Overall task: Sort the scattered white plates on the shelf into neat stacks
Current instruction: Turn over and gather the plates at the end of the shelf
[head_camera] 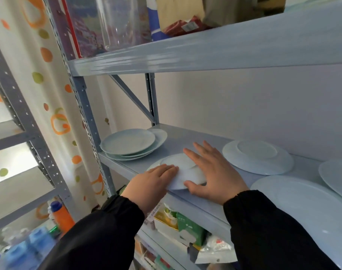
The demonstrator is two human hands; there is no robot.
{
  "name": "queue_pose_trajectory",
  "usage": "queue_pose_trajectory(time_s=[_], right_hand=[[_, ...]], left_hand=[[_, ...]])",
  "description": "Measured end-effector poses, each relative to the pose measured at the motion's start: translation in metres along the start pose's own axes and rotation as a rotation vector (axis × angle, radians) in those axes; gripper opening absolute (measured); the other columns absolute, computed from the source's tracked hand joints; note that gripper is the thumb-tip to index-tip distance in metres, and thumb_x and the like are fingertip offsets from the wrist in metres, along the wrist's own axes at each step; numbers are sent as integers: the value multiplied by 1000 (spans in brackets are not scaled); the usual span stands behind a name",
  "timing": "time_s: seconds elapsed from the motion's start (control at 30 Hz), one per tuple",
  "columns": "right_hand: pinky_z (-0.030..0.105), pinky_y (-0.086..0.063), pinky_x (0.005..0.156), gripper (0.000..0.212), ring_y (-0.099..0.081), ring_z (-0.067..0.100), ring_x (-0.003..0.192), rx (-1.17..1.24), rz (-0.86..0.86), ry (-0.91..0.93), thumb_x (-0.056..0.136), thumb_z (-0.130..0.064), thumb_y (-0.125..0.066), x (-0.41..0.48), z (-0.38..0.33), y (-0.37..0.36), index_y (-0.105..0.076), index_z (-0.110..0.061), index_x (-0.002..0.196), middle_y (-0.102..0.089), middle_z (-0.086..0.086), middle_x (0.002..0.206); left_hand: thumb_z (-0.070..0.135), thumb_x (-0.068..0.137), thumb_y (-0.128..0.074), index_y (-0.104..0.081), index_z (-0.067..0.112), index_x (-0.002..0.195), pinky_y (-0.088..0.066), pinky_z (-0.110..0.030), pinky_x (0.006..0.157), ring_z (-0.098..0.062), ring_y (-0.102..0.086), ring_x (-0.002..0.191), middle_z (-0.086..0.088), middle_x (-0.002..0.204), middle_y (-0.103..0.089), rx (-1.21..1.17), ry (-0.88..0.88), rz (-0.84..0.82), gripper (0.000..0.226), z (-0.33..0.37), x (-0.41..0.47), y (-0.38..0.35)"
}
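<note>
Grey shelf [187, 136] | left hand [156, 182] — flat, pressing small plate [182, 168]; right hand [213, 170] — flat, splayed, thumb at rim

Grey metal shelving [205, 53] against a white wall [244, 106] — dotted curtain [49, 84] left.

Soft diffuse daylight, brightest at frame left, where the white curtain with orange and green spots [55, 114] glows backlit; shadows faint. Streaky blur across the front edge of the upper pale blue metal shelf board [185, 55]. Grey perforated steel upright [81, 94] bows near left edge.
</note>
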State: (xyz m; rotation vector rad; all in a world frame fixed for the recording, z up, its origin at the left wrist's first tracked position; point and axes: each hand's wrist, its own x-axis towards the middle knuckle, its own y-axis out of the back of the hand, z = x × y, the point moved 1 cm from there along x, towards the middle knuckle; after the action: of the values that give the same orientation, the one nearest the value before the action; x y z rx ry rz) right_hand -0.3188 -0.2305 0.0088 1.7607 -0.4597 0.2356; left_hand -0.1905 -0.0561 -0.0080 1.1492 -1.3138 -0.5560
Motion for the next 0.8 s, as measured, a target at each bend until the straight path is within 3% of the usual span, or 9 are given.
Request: queue_pose_trajectory(time_s=[0.2,0.27,0.33,0.47,0.6,0.67,0.73,0.8], right_hand=[[41,-10,123,90,11,9,151,44,203,49,80,-63,-50,-4,-2,0,-5,-44,155,2,-8,166],[37,-11,121,90,11,7,151,69,258,34,81,-61,-50,-4,-2,1,-2,-44,155,4,-8,167],[36,-15,121,87,9,6,151,83,288,26,82,-59,-51,-3,-3,0,-7,-43,155,1,-7,167],[36,-17,120,84,6,8,152,73,252,64,83,-54,-54,8,-8,-7,-12,-44,155,2,-10,166],[31,-10,122,80,19,1,148,31,68,54,85,-56,-50,29,-19,-19,-11,-47,154,17,-19,163],[29,-11,122,77,19,-3,146,49,26,23,85,-57,-49,39,-20,-25,-13,-49,153,17,-24,161],[28,-14,121,75,18,-8,145,91,-4,-20,84,-59,-48,45,-16,-30,-15,-52,151,13,-27,160],[27,-14,120,74,15,-9,145,118,-7,-39,80,-61,-44,47,-13,-33,-17,-57,148,6,-27,161]], left_hand=[[-1,70,-78,-61,14,129,-55,-36,56,-29,-71,72,-8,113,-71,98,163,169,63,-22,22,28],[2,87,-62,-57,16,135,-54,-39,68,-34,-70,84,-11,122,-67,-38,250,218,50,-29,27,38],[7,96,-51,-57,17,135,-47,-34,79,-33,-64,100,-11,126,-64,-171,316,282,41,-39,30,43],[14,98,-47,-62,15,112,-32,-26,62,-18,-51,81,-4,94,-61,-341,432,407,21,-70,39,53],[15,93,-52,-60,24,106,-45,-26,69,-14,-59,83,8,92,-63,-728,682,531,18,-106,50,56],[15,90,-53,-58,31,107,-54,-33,77,-16,-63,91,14,97,-64,-938,783,571,24,-123,56,48],[11,90,-53,-57,28,107,-57,-38,73,-25,-64,97,8,101,-63,-1142,905,570,25,-139,63,35],[1,91,-51,-56,22,110,-57,-34,65,-27,-64,97,1,106,-63,-1376,1009,567,28,-154,69,21]])
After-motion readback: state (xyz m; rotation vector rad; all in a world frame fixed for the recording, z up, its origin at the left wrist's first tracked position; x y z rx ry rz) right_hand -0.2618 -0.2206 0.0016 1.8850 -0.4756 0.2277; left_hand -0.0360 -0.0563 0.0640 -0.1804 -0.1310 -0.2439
